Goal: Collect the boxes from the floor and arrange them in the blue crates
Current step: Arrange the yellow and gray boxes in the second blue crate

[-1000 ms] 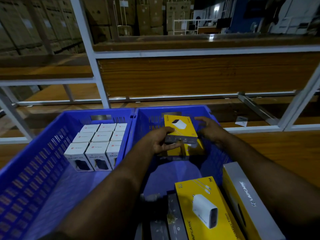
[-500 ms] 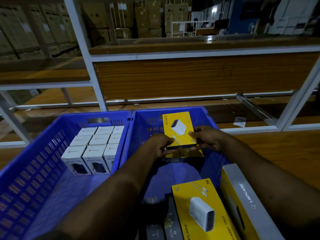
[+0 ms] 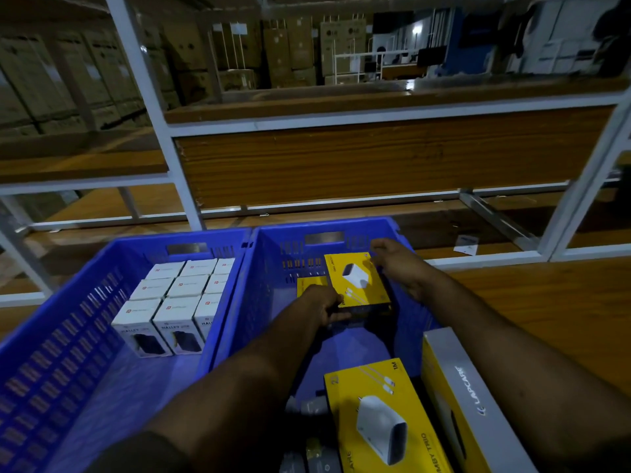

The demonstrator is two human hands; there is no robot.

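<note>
white metal rack (image 3: 160, 107) | wooden shelf boards (image 3: 375, 158) | cardboard cartons (image 3: 290, 49) behind, blurry

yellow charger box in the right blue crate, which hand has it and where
The left hand grips the flat yellow charger box at its near edge; the right hand touches its far right side.

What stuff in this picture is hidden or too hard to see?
Head view only:
- Floor of the right crate: hidden under both arms.
- Box under the yellow box: only a yellow corner shows.
- Left hand fingertips: lost in shadow against the box edge.
- Big yellow box: cut off by the bottom edge.
- Far cartons: labels too blurred.
</note>
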